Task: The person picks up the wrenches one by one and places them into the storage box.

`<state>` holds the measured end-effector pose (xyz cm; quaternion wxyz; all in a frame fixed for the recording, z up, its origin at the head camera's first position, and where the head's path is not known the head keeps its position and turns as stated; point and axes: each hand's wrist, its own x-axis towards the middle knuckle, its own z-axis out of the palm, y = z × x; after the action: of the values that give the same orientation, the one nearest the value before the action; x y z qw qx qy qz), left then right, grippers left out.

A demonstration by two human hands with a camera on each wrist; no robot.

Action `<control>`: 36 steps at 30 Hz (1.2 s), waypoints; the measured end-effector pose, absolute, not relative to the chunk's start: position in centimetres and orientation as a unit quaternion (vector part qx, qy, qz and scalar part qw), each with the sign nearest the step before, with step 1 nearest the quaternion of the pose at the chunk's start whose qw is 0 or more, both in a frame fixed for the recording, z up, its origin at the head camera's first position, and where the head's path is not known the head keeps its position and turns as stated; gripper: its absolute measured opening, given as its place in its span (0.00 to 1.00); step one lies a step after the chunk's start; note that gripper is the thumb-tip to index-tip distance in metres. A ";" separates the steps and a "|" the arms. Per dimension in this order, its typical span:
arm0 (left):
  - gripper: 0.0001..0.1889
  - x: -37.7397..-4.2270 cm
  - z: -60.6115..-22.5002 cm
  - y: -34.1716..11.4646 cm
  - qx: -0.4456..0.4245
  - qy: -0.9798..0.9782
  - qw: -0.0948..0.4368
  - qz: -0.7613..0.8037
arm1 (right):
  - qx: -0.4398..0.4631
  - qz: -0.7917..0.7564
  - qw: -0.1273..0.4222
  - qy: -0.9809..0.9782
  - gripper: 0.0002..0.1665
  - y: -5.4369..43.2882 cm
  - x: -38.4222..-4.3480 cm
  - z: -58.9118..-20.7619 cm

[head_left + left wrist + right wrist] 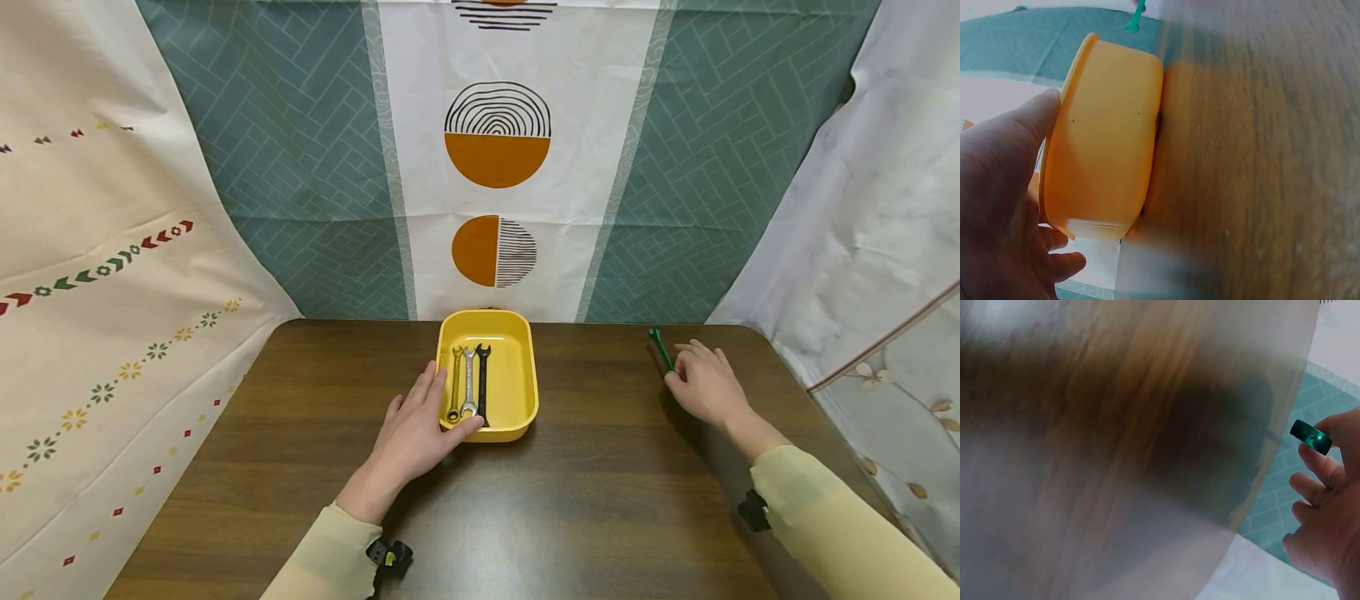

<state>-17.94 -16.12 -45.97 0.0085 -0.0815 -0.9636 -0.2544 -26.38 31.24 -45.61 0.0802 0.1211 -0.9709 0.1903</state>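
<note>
A yellow plastic tray stands on the table, seen from its near side in the left wrist view. Three wrenches lie side by side in its left half: a gold one, a silver one and a black one. My left hand rests spread at the tray's near left corner, thumb at the front rim and fingers along the left side. Far to the right, my right hand pinches a green wrench between thumb and forefinger, above the table. The right wrist view shows the green wrench's end foreshortened.
The brown wooden table carries the tray near its back edge. A patterned cloth hangs behind it, with pale cloths at the left and right. A dark wrist camera sits at the left cuff.
</note>
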 end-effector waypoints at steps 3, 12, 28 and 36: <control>0.60 -18.0 -46.0 -16.1 -0.083 -0.964 0.011 -0.253 | 0.123 0.192 0.078 -0.971 0.16 30.8 -26.4 -45.5; 0.60 -18.0 -46.1 -16.1 -0.083 -0.964 0.011 -0.251 | 0.134 0.201 0.079 -0.967 0.16 29.0 -26.0 -45.0; 0.60 -17.9 -46.0 -16.1 -0.086 -0.966 0.010 -0.244 | 0.145 0.219 0.072 -0.962 0.16 26.2 -26.0 -44.7; 0.60 -18.0 -46.0 -16.1 -0.085 -0.966 0.010 -0.244 | 0.159 0.233 0.080 -0.956 0.15 24.6 -25.7 -44.4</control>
<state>-17.96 -16.14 -46.00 0.0096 -0.0845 -0.9660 -0.2441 -25.74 24.60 -44.36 0.0802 0.1590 -0.9561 0.2326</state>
